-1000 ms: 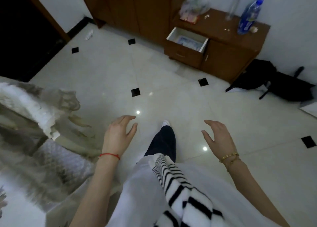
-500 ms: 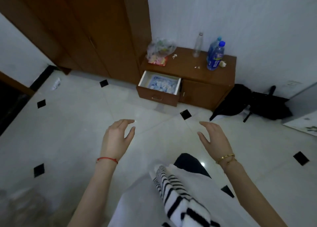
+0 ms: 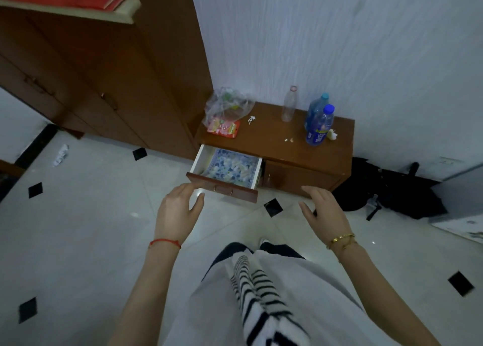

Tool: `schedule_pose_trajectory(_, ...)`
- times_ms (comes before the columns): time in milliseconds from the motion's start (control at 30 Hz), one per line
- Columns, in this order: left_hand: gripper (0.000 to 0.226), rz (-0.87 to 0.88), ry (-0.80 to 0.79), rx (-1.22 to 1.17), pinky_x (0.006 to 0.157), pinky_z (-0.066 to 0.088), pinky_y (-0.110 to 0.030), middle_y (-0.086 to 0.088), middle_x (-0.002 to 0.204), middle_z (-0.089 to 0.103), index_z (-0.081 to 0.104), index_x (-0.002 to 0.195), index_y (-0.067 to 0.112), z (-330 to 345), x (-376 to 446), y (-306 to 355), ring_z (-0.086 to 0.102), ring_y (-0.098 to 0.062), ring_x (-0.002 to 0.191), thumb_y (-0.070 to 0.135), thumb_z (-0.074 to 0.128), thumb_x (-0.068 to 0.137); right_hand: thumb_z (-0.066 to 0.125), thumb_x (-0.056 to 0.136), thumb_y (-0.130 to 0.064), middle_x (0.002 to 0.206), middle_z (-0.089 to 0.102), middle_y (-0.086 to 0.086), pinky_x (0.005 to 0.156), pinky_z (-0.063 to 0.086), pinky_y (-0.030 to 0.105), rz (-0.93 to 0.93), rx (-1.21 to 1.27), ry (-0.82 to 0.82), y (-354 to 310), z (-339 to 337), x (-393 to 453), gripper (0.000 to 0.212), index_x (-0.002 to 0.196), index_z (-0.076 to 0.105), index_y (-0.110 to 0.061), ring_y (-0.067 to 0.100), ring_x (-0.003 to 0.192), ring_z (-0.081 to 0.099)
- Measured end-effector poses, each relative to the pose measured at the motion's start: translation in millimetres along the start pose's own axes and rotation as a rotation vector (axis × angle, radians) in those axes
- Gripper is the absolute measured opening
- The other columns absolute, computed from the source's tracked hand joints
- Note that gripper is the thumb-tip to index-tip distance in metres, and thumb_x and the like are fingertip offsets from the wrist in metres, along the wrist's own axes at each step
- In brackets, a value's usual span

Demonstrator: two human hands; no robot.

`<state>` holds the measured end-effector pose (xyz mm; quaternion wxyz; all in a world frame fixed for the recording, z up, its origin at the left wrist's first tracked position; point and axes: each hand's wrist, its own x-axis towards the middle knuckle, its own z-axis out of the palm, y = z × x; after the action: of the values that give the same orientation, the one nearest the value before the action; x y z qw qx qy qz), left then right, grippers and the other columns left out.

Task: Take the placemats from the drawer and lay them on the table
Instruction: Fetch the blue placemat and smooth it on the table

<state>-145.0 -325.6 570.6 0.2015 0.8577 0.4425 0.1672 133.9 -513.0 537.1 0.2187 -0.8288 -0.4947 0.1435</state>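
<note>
A low brown cabinet stands against the white wall with its left drawer pulled out. Inside the drawer lies a blue-and-white patterned placemat, flat and filling most of the bottom. My left hand hovers just in front of the drawer's left front corner, fingers apart and holding nothing. My right hand is raised to the right of the drawer, in front of the cabinet's closed door, also spread and bare. No table is in sight.
On the cabinet top sit a clear plastic bag, a red snack packet, an empty bottle and two blue bottles. A tall wooden wardrobe stands left. Black bags lie on the floor at right.
I have walked towards the cabinet; the open drawer has come much closer and now lies just beyond my fingertips. The marble-like surface at left has left the view. Both hands remain spread.
</note>
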Motion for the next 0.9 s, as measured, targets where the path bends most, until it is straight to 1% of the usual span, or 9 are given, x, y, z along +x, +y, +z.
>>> schedule_pose_trajectory(67,0.025,-0.006,0.011,0.002,0.077,0.055,-0.036,-0.009,0.104,0.071,0.068,0.113,0.01,3.4,22.6,-1.5,0.067,-0.026,0.09,0.019,0.06,0.091,0.058,0.092,-0.021,0.123,0.059,0.008,0.101,0.033,0.024,-0.003,0.004,-0.019,1.6,-1.3,27.7,0.039,0.128,0.054,-0.007,0.023,0.117,0.05)
schedule_pose_trajectory(200,0.027,-0.029,0.011,-0.008,0.081,0.054,-0.034,-0.008,0.108,0.07,0.067,0.115,0.01,8.9,65.4,-14.0,0.066,-0.026,0.093,0.009,0.065,0.088,0.059,0.092,-0.019,0.121,0.061,0.008,0.099,0.036,0.025,-0.018,0.023,-0.046,1.2,10.6,74.9,0.039,0.128,0.053,-0.008,0.024,0.115,0.052)
schedule_pose_trajectory(367,0.028,-0.017,-0.029,-0.029,0.082,0.051,-0.029,-0.007,0.108,0.07,0.067,0.116,0.01,22.0,118.5,-53.9,0.066,-0.023,0.093,0.008,0.066,0.088,0.058,0.092,-0.016,0.124,0.059,0.008,0.099,0.036,0.026,0.015,0.04,-0.067,-14.5,45.3,124.3,0.038,0.129,0.053,-0.008,0.024,0.118,0.051)
schedule_pose_trajectory(467,0.026,0.002,-0.06,-0.043,0.083,0.055,-0.033,-0.008,0.108,0.07,0.067,0.115,0.008,30.6,152.5,-82.6,0.067,-0.023,0.092,0.01,0.066,0.089,0.058,0.092,-0.016,0.125,0.059,0.009,0.1,0.033,0.025,0.073,0.067,-0.069,-31.5,72.3,150.1,0.038,0.129,0.052,-0.007,0.024,0.119,0.051)
schedule_pose_trajectory(533,0.026,0.028,-0.114,-0.059,0.083,0.055,-0.034,-0.01,0.108,0.07,0.067,0.115,0.007,37.3,181.3,-107.6,0.066,-0.023,0.09,0.011,0.065,0.09,0.056,0.093,-0.017,0.124,0.058,0.01,0.097,0.033,0.023,0.138,0.094,-0.062,-45.7,96.6,170.8,0.038,0.129,0.052,-0.008,0.025,0.117,0.051)
schedule_pose_trajectory(633,0.027,0.06,-0.19,-0.062,0.084,0.051,-0.029,-0.012,0.107,0.069,0.066,0.117,0.005,52.5,216.8,-143.5,0.066,-0.025,0.091,0.01,0.065,0.09,0.054,0.094,-0.019,0.123,0.057,0.011,0.09,0.035,0.022,0.259,0.132,-0.065,-62.8,136.4,195.1,0.038,0.13,0.05,-0.008,0.026,0.114,0.052)
schedule_pose_trajectory(700,0.029,0.052,-0.259,-0.06,0.086,0.046,-0.025,-0.012,0.112,0.068,0.064,0.121,0.006,68.2,234.5,-165.6,0.064,-0.025,0.096,0.013,0.063,0.092,0.054,0.094,-0.021,0.124,0.057,0.012,0.09,0.038,0.024,0.343,0.168,-0.06,-68.5,162.7,206.6,0.039,0.131,0.05,-0.009,0.026,0.114,0.051)
schedule_pose_trajectory(833,0.032,0.032,-0.362,-0.072,0.089,0.042,-0.024,-0.012,0.117,0.066,0.061,0.126,0.008,110.7,257.2,-200.8,0.061,-0.026,0.104,0.015,0.058,0.095,0.054,0.094,-0.019,0.125,0.057,0.013,0.09,0.038,0.025,0.517,0.264,-0.056,-65.6,215.3,221.1,0.039,0.131,0.05,-0.007,0.028,0.114,0.052)
schedule_pose_trajectory(900,0.032,0.022,-0.402,-0.072,0.089,0.044,-0.026,-0.014,0.117,0.065,0.06,0.125,0.007,138.6,265.3,-216.8,0.06,-0.027,0.105,0.015,0.057,0.095,0.055,0.094,-0.018,0.12,0.059,0.015,0.09,0.04,0.027,0.569,0.283,-0.068,-58.2,241.2,227.3,0.038,0.129,0.051,-0.006,0.03,0.11,0.055)
